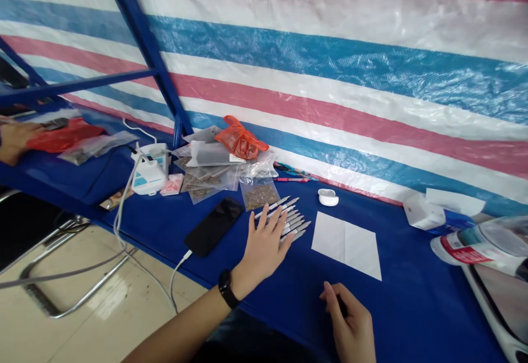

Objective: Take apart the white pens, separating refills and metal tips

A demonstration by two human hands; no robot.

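Pens (295, 224) lie left of the paper (348, 245), tips slanting toward its far side, under the nearer left hand (264, 247), fingers spread; right hand (350, 322) (curled, inside hidden) is before the paper.

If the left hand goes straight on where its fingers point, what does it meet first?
The left hand would probably meet the grey-white pens by its fingertips; whether it touches them is unclear.

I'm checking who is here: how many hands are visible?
3: the left hand over the pens, the right hand nearer the camera than the white sheet, and another person's hand at far left. Others may be hidden.
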